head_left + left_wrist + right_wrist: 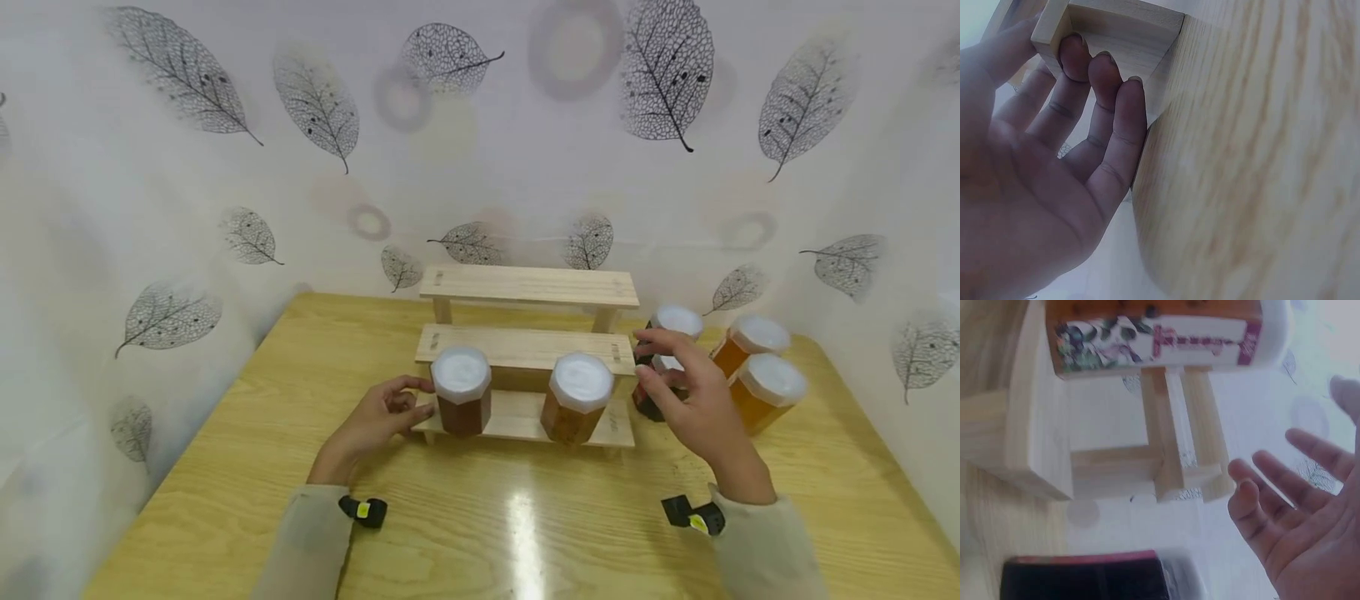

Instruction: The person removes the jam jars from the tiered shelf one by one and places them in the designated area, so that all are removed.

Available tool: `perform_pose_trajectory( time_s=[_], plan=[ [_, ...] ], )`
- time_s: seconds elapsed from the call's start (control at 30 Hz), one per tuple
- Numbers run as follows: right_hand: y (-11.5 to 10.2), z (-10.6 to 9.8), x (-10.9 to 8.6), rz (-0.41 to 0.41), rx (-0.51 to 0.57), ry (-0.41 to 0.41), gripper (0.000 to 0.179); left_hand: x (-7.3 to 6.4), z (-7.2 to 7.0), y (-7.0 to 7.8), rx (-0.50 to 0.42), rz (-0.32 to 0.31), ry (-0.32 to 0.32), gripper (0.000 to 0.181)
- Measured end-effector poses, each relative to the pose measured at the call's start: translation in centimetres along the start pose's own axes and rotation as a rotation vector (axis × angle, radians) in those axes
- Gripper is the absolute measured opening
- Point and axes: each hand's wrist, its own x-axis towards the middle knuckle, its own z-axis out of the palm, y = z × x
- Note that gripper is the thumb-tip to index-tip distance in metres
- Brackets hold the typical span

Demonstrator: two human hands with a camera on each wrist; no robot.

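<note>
A three-step wooden rack (525, 346) stands at the table's middle. On its lowest step are a dark brown jar (463, 412) at left and an amber jar (573, 418) at right, both white-lidded. My left hand (382, 415) grips the left end of that step; in the left wrist view its fingertips curl against a wooden end piece (1129, 28). My right hand (693, 396) hovers beside the rack's right end, fingers loosely spread, near two dark jars (677, 319) that it partly hides. The right wrist view shows it holding nothing, with a labelled jar (1204, 342) on the step.
Two amber jars (771, 382) with white lids stand on the table right of my right hand. The wooden table (480, 533) extends in front of the rack. Behind it hangs a white leaf-patterned cloth (480, 167).
</note>
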Motion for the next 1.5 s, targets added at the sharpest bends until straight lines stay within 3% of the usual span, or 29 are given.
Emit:
perform_pose_trajectory(
  time_s=[0.27, 0.5, 0.83, 1.5],
  plan=[
    [-0.1, 1.7, 0.1, -0.07, 0.224, -0.171, 0.056, 0.1, 0.1, 0.3, 0.01, -0.005, 0.003, 0.037],
    [-0.5, 3.7, -0.1, 0.007, 0.183, -0.274, 0.079, 0.0, 0.1, 0.3, 0.012, -0.025, 0.01, 0.037],
    [-0.9, 5.2, -0.1, -0.023, 0.073, -0.19, 0.082, 0.0, 0.1, 0.3, 0.025, -0.017, 0.007, 0.037],
    [-0.6, 5.5, -0.3, -0.035, 0.034, -0.186, 0.081, 0.0, 0.4, 0.4, 0.018, -0.032, 0.011, 0.038]
  ],
)
